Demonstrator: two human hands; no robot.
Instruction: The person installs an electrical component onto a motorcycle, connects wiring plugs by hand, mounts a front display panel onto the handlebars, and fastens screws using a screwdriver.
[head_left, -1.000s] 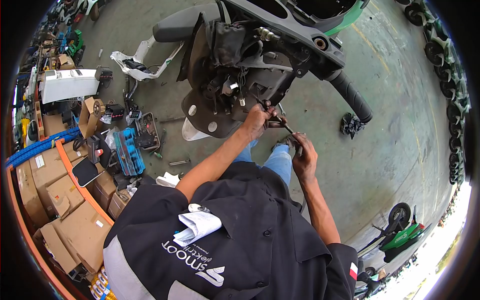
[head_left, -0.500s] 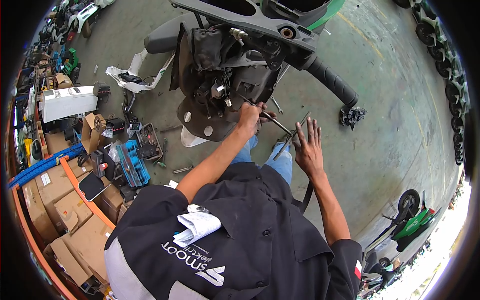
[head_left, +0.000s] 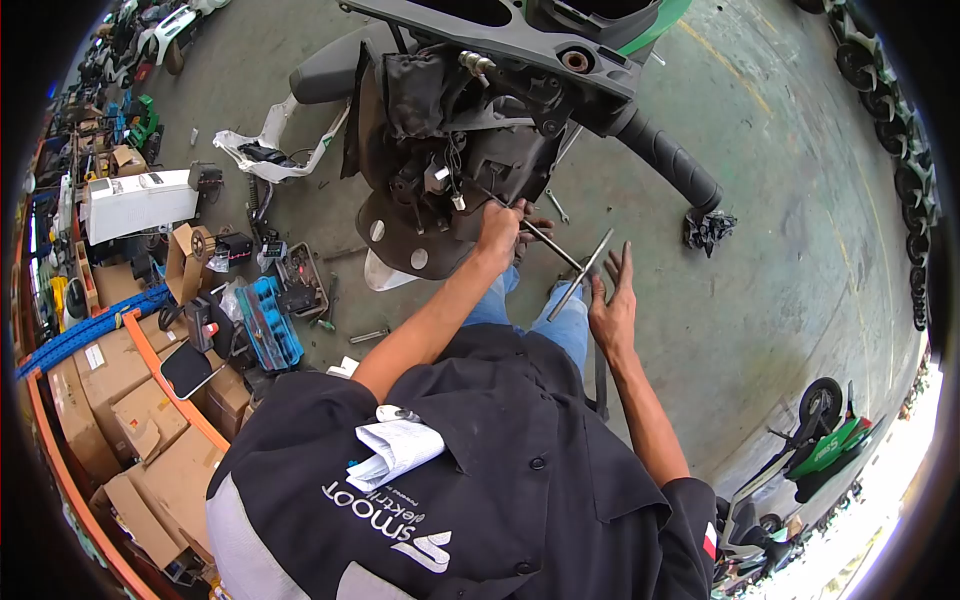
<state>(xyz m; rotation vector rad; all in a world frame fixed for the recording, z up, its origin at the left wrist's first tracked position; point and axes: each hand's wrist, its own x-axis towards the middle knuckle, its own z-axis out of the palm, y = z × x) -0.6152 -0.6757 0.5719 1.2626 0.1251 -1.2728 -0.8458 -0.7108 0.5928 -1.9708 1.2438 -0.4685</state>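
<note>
A partly stripped scooter front [head_left: 505, 160] stands ahead of me, its dark inner parts and wiring exposed. My left hand [head_left: 498, 238] is closed round the shaft of a metal T-handle wrench [head_left: 557, 251] close to the scooter. The wrench's far tip disappears among the dark parts, so what it meets is hidden. Toward me and to the right slants its crossbar. Beside that bar is my right hand [head_left: 614, 312], fingers stretched and apart, with the thumb near the bar; whether they touch I cannot tell.
A combination spanner [head_left: 557, 206] lies on the floor past the wrench. Right of it are the scooter's handlebar grip [head_left: 670, 160] and a crumpled black bundle [head_left: 710, 231]. At left are a white panel [head_left: 270, 150], a blue toolbox [head_left: 268, 325] and cardboard boxes [head_left: 115, 365].
My right hand has drawn down slightly and turned more side-on beside the crossbar. The crossbar's angle has shifted a little. My left hand keeps its hold on the shaft.
</note>
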